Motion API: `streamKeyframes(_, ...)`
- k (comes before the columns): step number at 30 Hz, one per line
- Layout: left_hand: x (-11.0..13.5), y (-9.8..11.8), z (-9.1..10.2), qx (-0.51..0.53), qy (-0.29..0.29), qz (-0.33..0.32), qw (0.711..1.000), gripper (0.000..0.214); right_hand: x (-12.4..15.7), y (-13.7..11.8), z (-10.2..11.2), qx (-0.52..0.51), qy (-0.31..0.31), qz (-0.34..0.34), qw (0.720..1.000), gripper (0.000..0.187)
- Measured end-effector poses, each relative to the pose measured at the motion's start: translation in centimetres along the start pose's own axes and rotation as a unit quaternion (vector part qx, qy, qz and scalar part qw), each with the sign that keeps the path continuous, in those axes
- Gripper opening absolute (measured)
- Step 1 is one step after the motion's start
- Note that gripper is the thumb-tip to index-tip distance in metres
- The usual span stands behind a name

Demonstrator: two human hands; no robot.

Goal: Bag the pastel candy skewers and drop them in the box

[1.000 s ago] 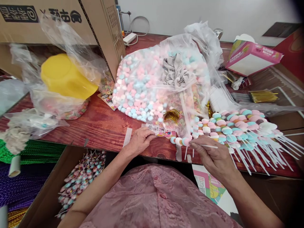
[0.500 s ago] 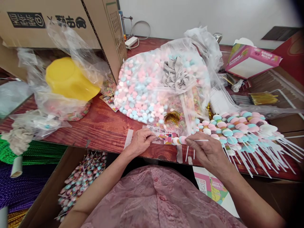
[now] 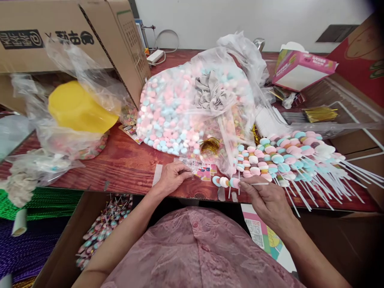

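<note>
Pinched in my right hand (image 3: 268, 198) is a marshmallow skewer (image 3: 224, 182), held low over the table's front edge. Its blue end points left and its white stick sticks out to the right past my fingers. My left hand (image 3: 174, 178) is closed at the left side of a small printed clear bag (image 3: 205, 172); the fingertips seem to pinch its edge. A gap separates the bag from the skewer's blue end. Beyond my right hand lie several finished marshmallow skewers (image 3: 279, 158) in a heap, their white sticks toward the front right.
A large clear bag of marshmallows (image 3: 168, 112) fills the table's middle, gold twist ties (image 3: 210, 146) on its front. A yellow scoop-like container (image 3: 79, 108) and cardboard box (image 3: 99, 24) stand left. Below, a carton holds wrapped skewers (image 3: 100, 228). A pink carton (image 3: 306, 68) sits back right.
The view has shifted a little to the right. My right hand has moved the skewer rightward, away from the printed bag, and its blue end now shows. My left hand stays closed beside the bag.
</note>
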State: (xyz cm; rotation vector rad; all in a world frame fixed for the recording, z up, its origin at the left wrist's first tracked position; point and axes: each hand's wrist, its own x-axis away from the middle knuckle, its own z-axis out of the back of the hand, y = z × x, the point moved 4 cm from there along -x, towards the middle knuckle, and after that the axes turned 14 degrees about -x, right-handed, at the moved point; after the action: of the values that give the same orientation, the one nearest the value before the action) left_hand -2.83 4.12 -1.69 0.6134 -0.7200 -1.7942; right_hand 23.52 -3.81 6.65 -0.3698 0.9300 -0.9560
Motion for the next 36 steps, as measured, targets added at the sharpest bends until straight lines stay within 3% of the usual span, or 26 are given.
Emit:
streamKeyframes(5, 0.1, 0.2, 0.1, -0.013, -0.009, -0.020, 1.000, 0.006, -1.4, -0.7, 0.4, -0.041, 0.001, -0.007, 0.999, 0.017)
streamKeyframes(9, 0.1, 0.4, 0.2, -0.017, -0.004, -0.022, 1.000, 0.007, -1.5, -0.2, 0.9, 0.014, -0.017, 0.023, 0.999, 0.012)
streamKeyframes(14, 0.1, 0.4, 0.1, -0.028, 0.004, -0.025, 0.999, 0.010, -0.8, 0.3, 1.8, 0.061, -0.048, 0.012, 0.997, 0.014)
streamKeyframes(21, 0.1, 0.4, 0.1, -0.024, 0.004, -0.040, 0.999, 0.013, -1.7, -0.9, 0.7, 0.053, -0.106, 0.039, 0.992, 0.017)
streamKeyframes(30, 0.3, 0.4, 0.1, -0.020, 0.010, -0.032, 0.999, 0.015, -1.9, 1.1, 1.3, -0.021, -0.085, -0.040, 0.995, 0.017)
streamKeyframes(36, 0.3, 0.3, 0.0, -0.025, 0.009, -0.040, 0.999, 0.016, -1.3, 0.5, 1.3, -0.061, -0.062, -0.042, 0.995, 0.016)
